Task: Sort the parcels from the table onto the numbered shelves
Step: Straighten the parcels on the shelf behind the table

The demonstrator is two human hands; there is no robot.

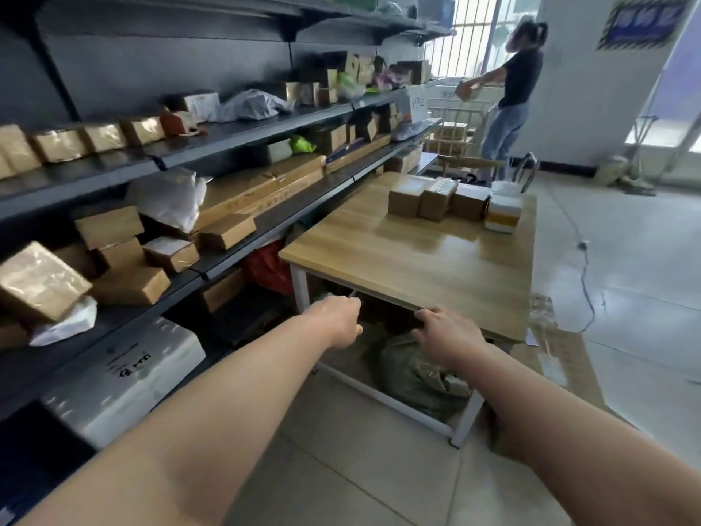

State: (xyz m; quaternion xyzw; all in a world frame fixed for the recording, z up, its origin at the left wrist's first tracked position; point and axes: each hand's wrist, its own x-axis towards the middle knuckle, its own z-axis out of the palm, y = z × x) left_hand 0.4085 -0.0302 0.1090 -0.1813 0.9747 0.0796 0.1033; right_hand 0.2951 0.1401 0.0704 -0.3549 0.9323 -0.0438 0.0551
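**Table** (pixel 417 260): light wood top on white legs, standing just beside the shelving.

**Parcels on table** (pixel 436 201): three brown cardboard boxes in a tight row at the far end. A white box with an orange band (pixel 502 216) stands just to their right.

**Shelves** (pixel 246 136): dark metal tiers along the left wall, stocked with brown boxes, long flat cartons and grey and white mailer bags. No shelf numbers are legible. A large white box (pixel 125 377) lies on the lowest tier.

**Left hand** (pixel 339 322): arm outstretched, back of the hand up, below the table's near edge. The fingers curl down out of sight, and whether they hold anything cannot be told.

**Right hand** (pixel 445 336): arm outstretched, knuckles up, fingers bent and close together. The fingertips are at the table's near edge, but a grip cannot be confirmed.

**Under table**: a grey-green sack (pixel 417 373) on the floor.

**Under shelving**: a red bag (pixel 267 267).

**Floor, right**: flattened cardboard (pixel 561 358) and a trailing cable (pixel 584 279).

**Background**: a second person (pixel 512 89) holds a small box (pixel 466 91) beside a white wire cage trolley (pixel 455 119).
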